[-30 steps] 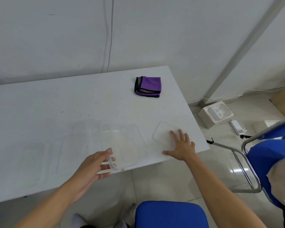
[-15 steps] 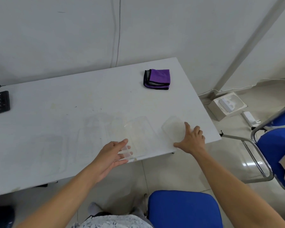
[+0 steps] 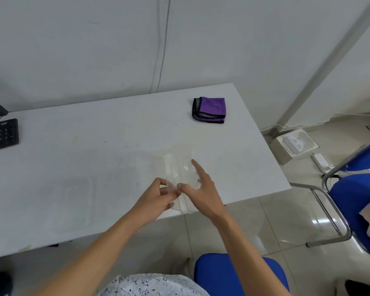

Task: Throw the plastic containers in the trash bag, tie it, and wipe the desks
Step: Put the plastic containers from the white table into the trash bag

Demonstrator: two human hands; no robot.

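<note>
Head view: the left hand (image 3: 156,199) pinches the near rim of a clear plastic container (image 3: 177,165) at the front edge of the white desk (image 3: 115,129), thumb and fingers curled on it. The right hand (image 3: 203,193) lies against the same piece, fingers straight and spread. Whether it presses a separate lid I cannot tell, since the plastic is nearly invisible. A second clear container (image 3: 77,199) lies flat to the left, and both look empty. Such thin shells should be light, springy and slick, best taken by the rim. A folded purple cloth (image 3: 209,108) lies farther back. No trash bag shows.
</note>
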